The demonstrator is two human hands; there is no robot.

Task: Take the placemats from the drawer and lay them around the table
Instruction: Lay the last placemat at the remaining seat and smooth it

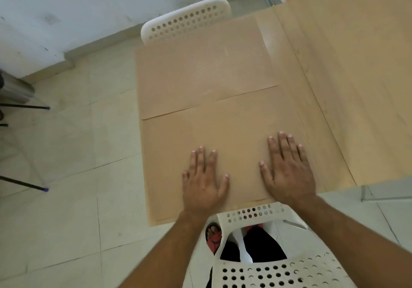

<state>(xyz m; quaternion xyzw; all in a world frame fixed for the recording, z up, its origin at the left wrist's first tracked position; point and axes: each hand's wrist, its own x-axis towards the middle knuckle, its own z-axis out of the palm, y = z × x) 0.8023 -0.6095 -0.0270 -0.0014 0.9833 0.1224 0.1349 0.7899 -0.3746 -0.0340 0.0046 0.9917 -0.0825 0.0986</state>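
We've got both palms flat on the near placemat (227, 136), left hand (204, 182) and right hand (287, 169) side by side, fingers (281, 145) spread apart and gripping nothing. That mat lies at the counter (347, 75) corner before the near white chair (278, 272). The far placemat (200, 69) lies just beyond, edges touching or overlapping, facing the far white chair (185, 20).
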